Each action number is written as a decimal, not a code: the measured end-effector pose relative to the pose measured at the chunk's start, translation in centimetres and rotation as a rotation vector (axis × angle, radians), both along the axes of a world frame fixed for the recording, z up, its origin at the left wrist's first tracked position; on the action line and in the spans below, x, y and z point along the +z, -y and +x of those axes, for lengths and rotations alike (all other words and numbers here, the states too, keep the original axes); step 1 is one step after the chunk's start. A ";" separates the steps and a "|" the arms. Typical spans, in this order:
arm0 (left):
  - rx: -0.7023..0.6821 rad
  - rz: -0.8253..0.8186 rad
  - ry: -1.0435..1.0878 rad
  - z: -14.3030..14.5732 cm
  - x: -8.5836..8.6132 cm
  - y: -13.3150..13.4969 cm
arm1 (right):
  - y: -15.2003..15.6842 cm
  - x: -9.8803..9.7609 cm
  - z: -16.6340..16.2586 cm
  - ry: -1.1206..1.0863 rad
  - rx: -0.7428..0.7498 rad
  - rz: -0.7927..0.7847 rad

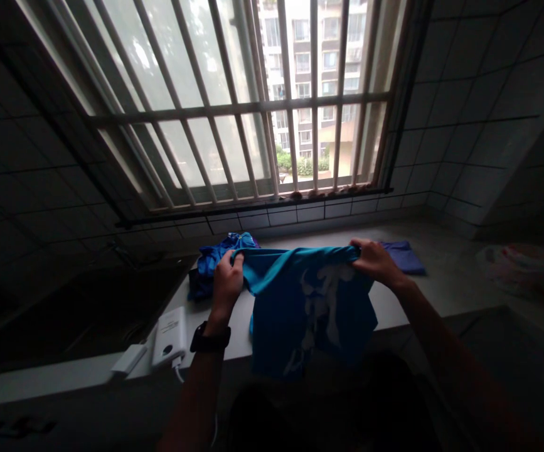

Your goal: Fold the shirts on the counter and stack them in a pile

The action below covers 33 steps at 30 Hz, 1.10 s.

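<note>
A blue garment [281,320] with a large white print hangs stretched between my two hands, in front of the counter edge. Whether it is a T-shirt or shorts I cannot tell in this dim light. My left hand [228,279], with a dark watch on the wrist, is closed on the garment's upper left corner. The upper right corner is gripped in my right hand [374,260]. Behind my left hand lies a heap of blue clothes [210,263]. Past my right hand rests a folded purple cloth [402,257], partly hidden by that hand.
A white power bank [169,336] with a cable and a small white box [129,360] lie on the counter [445,276] at left. Beyond them is a dark sink [88,307]. A plastic bag [511,263] sits at far right. The barred window [253,107] is ahead.
</note>
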<state>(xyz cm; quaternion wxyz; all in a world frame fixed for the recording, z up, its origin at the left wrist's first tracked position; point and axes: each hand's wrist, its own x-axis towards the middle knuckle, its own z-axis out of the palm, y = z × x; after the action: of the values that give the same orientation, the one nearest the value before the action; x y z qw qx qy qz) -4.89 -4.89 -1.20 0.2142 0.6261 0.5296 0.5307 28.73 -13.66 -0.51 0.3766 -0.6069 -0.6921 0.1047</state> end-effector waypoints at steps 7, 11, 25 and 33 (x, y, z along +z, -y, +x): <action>-0.346 -0.298 0.396 1.9 -1.7 0.6 | -0.7 -1.1 0.2 0.046 0.003 -0.051; -0.440 -0.383 0.343 1.5 -2.1 1.4 | 1.3 -1.5 2.1 -0.298 0.470 -0.466; -0.440 -0.350 0.366 2.2 -7.5 -2.0 | -4.0 -4.7 0.6 -0.427 0.001 0.011; -0.489 -0.324 -0.104 5.9 -13.6 -0.4 | -2.4 -3.3 -0.3 -0.505 0.398 -0.169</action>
<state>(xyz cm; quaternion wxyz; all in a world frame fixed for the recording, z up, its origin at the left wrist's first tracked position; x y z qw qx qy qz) 0.97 -4.51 -14.79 0.4055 0.7191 0.4511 0.3392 28.41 -11.31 -3.77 0.4567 -0.4436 -0.6709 0.3803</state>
